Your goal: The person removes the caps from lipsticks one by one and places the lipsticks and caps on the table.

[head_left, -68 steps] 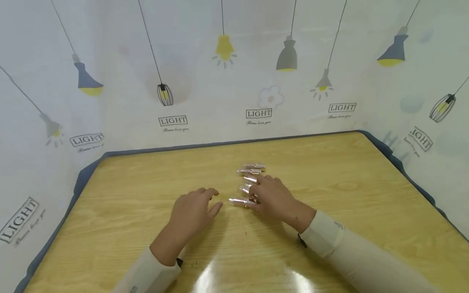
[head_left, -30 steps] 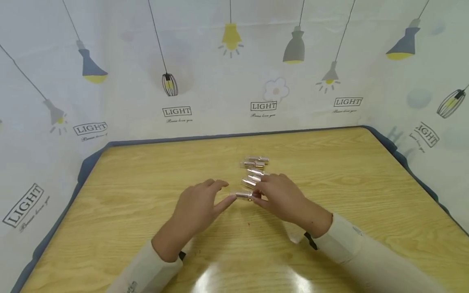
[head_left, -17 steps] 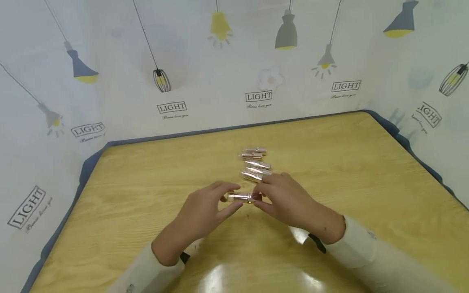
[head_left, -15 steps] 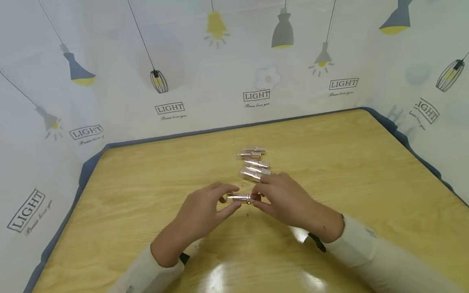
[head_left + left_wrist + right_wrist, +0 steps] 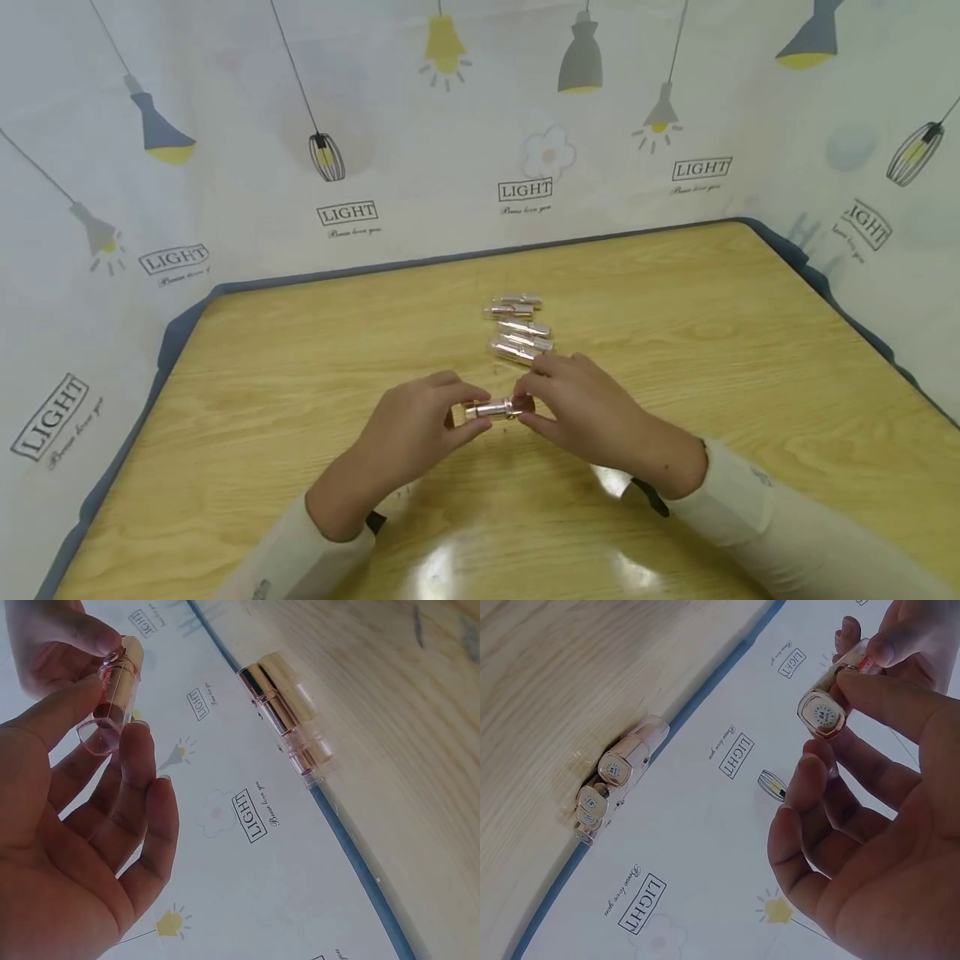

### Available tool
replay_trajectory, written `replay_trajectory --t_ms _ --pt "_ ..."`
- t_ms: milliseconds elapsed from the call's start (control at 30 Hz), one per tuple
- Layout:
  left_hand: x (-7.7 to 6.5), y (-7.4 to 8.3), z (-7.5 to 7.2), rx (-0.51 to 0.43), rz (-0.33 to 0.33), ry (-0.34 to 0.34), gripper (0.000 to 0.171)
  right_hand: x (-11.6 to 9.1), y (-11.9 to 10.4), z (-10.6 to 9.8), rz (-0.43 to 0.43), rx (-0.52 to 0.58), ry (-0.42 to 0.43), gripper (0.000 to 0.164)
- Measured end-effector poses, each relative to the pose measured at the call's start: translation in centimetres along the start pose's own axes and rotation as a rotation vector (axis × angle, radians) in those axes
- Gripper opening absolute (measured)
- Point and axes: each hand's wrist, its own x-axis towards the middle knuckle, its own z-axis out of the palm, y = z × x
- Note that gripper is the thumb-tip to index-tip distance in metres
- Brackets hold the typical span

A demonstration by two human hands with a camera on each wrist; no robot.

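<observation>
A lipstick (image 5: 491, 408) with a rose-gold tube and a clear cap lies crosswise between my two hands, apart from the others. My left hand (image 5: 408, 429) pinches its clear cap end (image 5: 99, 739) between thumb and fingertips. At the opposite end, my right hand (image 5: 588, 412) grips the shiny base (image 5: 822, 716), which has a round label on its bottom. The cap looks fitted on the tube. Just beyond the right hand's knuckles, several more capped lipsticks (image 5: 517, 327) lie on their sides in a loose column.
The wooden table (image 5: 300, 350) has a dark blue edge (image 5: 390, 268) along its far side. Behind it stands a white wall covering (image 5: 435, 175) printed with lamps and the word LIGHT. Bright reflections show on the near tabletop.
My left hand has come rightward and taken hold of the lipstick's cap end. The right hand has drawn that lipstick away from the column, whose lipsticks stay lying. The head view has shifted slightly.
</observation>
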Motion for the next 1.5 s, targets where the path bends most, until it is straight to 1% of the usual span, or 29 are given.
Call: replay_trajectory --t_ms 133,267,333,600,700,800,967,1100,1367,1500 --pt "-0.4 -0.3 -0.1 0.012 0.033 0.025 0.024 0.1 -0.2 0.4 -0.020 0.030 0.022 0.012" --pt "-0.8 -0.5 0.0 0.017 0.044 0.039 0.023 0.2 -0.3 0.8 -0.044 0.070 0.007 0.013" --pt "-0.9 -0.5 0.1 0.019 0.048 0.043 0.023 0.1 -0.3 0.9 -0.044 0.072 0.000 0.014" --pt "-0.1 -0.4 0.5 0.045 0.063 0.019 0.023 -0.2 0.0 0.4 -0.024 0.037 -0.018 0.012" --pt "0.3 -0.3 0.4 0.056 0.076 0.024 0.024 -0.2 0.2 0.1 -0.012 0.018 -0.016 0.011" --pt "0.6 -0.4 0.4 0.047 0.088 0.036 0.023 -0.1 0.3 -0.2 0.002 0.019 -0.014 0.011" --pt "0.2 -0.5 0.1 0.018 0.061 0.030 0.023 0.0 0.2 -0.2 -0.002 0.059 -0.020 0.010" --pt "-0.1 -0.5 0.1 0.025 0.038 0.022 0.024 0.0 0.2 -0.1 -0.014 0.067 -0.019 0.011" --pt "0.0 -0.5 0.0 0.032 0.059 0.049 0.024 0.2 0.3 -0.5 0.001 0.053 -0.036 0.013" --pt "0.0 -0.4 0.0 0.031 0.060 0.052 0.024 0.1 0.2 -0.6 0.004 0.053 -0.045 0.015"
